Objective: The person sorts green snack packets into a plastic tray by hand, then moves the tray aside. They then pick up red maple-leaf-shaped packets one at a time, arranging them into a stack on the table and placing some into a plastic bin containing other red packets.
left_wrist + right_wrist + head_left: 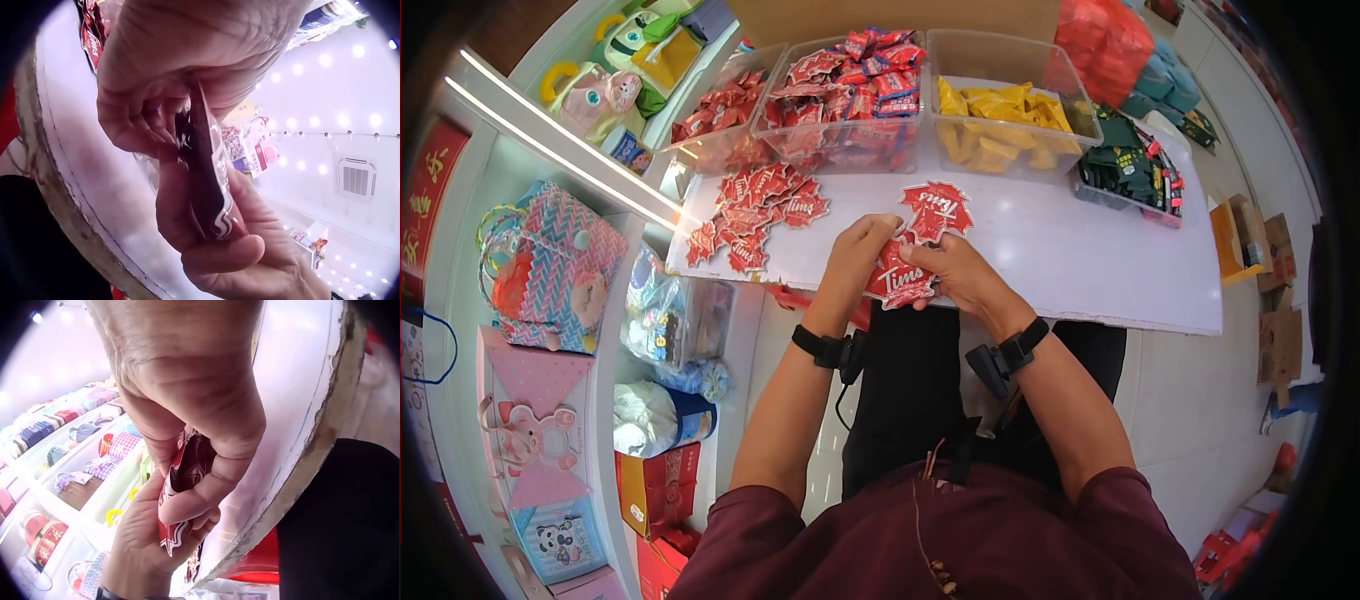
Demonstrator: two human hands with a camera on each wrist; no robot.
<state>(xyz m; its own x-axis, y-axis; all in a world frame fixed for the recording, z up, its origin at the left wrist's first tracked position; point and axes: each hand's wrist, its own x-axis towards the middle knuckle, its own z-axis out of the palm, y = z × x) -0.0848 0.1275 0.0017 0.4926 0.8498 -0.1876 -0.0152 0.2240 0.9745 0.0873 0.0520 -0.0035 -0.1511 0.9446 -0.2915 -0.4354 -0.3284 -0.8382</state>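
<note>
Both hands pinch a red Tims packet (902, 281) at the table's near edge, the left hand (858, 258) on its left side and the right hand (972, 275) on its right. In the left wrist view the packet (215, 181) is seen edge-on, between the left hand (181, 56) above and the right hand (250, 256) below. A dark gap shows between the layers of red wrapper (170, 520) in the right wrist view, with the right hand's (194, 387) fingers curled round it. More red packets (938, 208) lie just beyond the hands.
A pile of red packets (762, 212) lies on the white table (1040, 270) at left. Clear bins along the back hold red packets (820, 100) and yellow packets (1010, 110). A box of dark green packets (1130, 165) stands at right. Shelves with bags line the left side.
</note>
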